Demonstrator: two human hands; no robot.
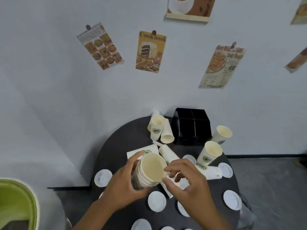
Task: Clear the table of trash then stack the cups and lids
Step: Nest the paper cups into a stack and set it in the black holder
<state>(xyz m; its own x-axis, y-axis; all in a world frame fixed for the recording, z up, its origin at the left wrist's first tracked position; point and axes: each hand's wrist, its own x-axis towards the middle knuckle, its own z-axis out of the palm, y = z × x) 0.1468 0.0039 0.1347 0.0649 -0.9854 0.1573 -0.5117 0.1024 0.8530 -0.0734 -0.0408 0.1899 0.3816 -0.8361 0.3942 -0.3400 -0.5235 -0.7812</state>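
Fingers [132, 161] of the left hand [123, 185] are curling round the stack of cups [149, 171], holding it above the dark worktop [114, 153]; the right hand [187, 181] is hovering beside its rim, loosely curled, gripping nothing. White lids [157, 201] are lying scattered around.

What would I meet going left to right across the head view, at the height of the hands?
Green bin → lone lid at the table's left edge → left hand gripping the stack of cups → right hand → cup lying on its side → lid near the right edge.
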